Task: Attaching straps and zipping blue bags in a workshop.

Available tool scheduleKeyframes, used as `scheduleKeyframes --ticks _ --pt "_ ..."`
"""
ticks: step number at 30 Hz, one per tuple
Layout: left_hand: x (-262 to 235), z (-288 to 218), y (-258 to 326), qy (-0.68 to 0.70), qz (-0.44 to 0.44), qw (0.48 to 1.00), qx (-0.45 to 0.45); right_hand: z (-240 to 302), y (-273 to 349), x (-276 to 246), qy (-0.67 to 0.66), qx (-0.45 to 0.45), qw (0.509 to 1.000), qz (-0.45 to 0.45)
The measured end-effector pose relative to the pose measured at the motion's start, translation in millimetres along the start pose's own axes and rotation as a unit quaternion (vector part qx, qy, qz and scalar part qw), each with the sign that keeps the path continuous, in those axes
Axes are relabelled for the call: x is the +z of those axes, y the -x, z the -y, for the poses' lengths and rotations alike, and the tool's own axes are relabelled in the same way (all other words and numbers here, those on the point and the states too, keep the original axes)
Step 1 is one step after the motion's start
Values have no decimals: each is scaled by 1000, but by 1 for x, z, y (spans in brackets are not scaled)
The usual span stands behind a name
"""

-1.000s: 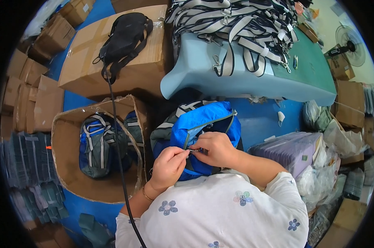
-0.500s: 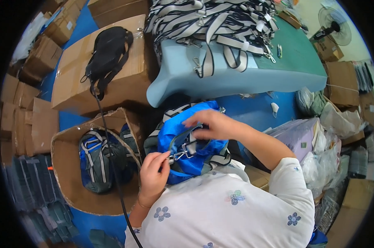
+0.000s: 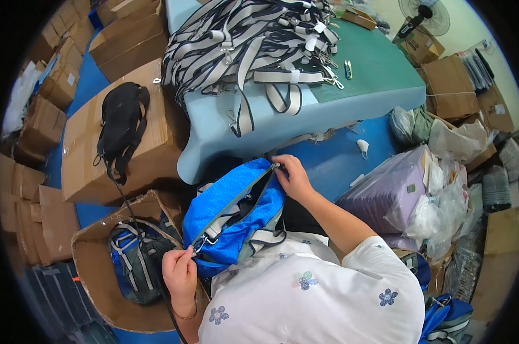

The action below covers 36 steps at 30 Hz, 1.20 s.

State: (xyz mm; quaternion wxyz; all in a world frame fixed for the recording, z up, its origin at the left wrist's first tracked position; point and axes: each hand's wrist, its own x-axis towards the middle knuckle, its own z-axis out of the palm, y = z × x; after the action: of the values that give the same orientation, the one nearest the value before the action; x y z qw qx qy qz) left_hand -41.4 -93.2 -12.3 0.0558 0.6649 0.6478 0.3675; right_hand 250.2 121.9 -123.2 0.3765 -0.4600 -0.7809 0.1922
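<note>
A bright blue bag [image 3: 231, 198] with grey trim rests in front of my body, its long zipped mouth unzipped. My left hand [image 3: 180, 274] pinches the near left end of that mouth, beside a metal snap hook [image 3: 200, 244]. At the far right end, my right hand [image 3: 295, 179] grips the bag's edge by the zipper, holding the mouth stretched between both hands. Part of a pale webbing strap [image 3: 228, 219] with metal hardware shows inside the opening. The rest of the interior is dark.
Ahead, a covered table [image 3: 380, 86] bears a heap of black-and-white straps [image 3: 254, 49] and small snips [image 3: 348, 70]. At left, an open carton [image 3: 90, 269] holds a blue-grey bag [image 3: 136, 264]. A black pouch [image 3: 122, 123] with a cable lies on a closed box [image 3: 85, 140]. Plastic-wrapped goods [image 3: 380, 189] stand right.
My right hand has moved from over the opening to its far right end. The bag's mouth is now drawn out straight, and strap and hook show inside. The view has shifted too.
</note>
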Motion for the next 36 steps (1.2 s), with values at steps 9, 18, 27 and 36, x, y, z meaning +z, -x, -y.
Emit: scheduleKeyframes --ticks 9,18,27,36 --pt "8 -18 -26 -163 37 985 31 -8 4 -14 -34 68 979 187" --pt "112 -60 -58 113 193 968 118 87 -9 -58 7 -35 981 189" --pt "139 -54 -66 263 110 958 14 115 -5 -67 -143 -26 970 195" --pt "128 -54 -67 188 43 977 86 64 -25 -46 -91 -223 943 230"
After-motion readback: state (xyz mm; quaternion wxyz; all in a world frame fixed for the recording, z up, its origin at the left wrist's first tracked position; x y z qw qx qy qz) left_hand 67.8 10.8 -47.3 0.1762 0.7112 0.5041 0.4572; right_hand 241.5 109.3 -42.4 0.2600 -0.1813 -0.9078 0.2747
